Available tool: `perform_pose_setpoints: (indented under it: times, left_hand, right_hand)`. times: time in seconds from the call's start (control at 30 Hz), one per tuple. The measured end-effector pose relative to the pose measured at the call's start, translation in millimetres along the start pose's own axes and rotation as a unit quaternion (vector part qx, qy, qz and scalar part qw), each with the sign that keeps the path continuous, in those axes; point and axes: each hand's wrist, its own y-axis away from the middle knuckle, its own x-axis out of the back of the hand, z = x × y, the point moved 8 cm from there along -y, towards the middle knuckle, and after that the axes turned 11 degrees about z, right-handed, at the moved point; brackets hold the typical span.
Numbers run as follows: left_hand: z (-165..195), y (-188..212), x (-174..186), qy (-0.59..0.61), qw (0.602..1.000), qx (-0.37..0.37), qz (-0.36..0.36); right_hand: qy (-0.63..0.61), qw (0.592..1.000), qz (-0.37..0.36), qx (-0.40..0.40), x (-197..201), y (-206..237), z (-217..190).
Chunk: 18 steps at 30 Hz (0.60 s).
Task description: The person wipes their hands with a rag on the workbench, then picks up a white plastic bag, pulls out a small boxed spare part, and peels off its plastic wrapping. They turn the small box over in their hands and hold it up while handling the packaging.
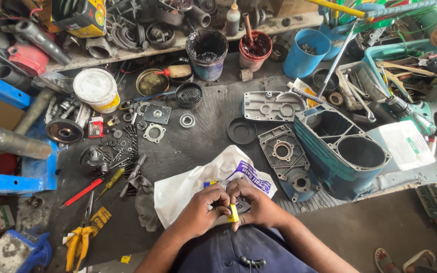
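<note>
Both hands met low in the middle of the view, above the person's dark blue lap. The left hand [202, 208] and the right hand [257, 203] were curled toward each other, fingertips pinching a small yellow rectangular piece [233, 213] that sat between them, its lower end poking out below the knuckles. Whether something smaller was also gripped inside the fingers could not be told.

Just beyond the knuckles, touching the hands, lay a crumpled white plastic bag with purple print [193, 184], spread on the dark, greasy workbench [208, 136]. To the right of the bag stood a large teal cast-metal housing with open chambers [342, 151], with a grey flat metal cover plate [282, 150] just beside it. To the left of the bag, a scatter of dark screws and bolts [127, 151] lay near a red-handled screwdriver [82, 193] and a yellow-handled screwdriver [111, 182]. Well apart at the lower left rested yellow-handled pliers [77, 245]. At the far edge stood a dark oily bucket [207, 53].
</note>
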Motion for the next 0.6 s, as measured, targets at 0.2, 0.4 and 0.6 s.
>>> perform_pose_setpoints:
  times: [0.2, 0.4, 0.6]
  left_hand:
    - [-59.5, 7.0, -10.3, 0.137, 0.976, 0.147, 0.088]
    - [-105.8, 19.4, -6.4, 0.244, 0.920, 0.261, 0.161]
    - [-116.7, 27.7, -17.0, 0.271, 0.914, 0.260, 0.152]
  right_hand:
    - [-0.223, 0.944, 0.104, -0.220, -2.1, 13.4, 62.7]
    - [-0.127, 0.946, 0.136, -0.266, 0.5, 9.2, 88.8]
    - [-0.112, 0.951, 0.103, -0.268, -5.9, 11.5, 83.9]
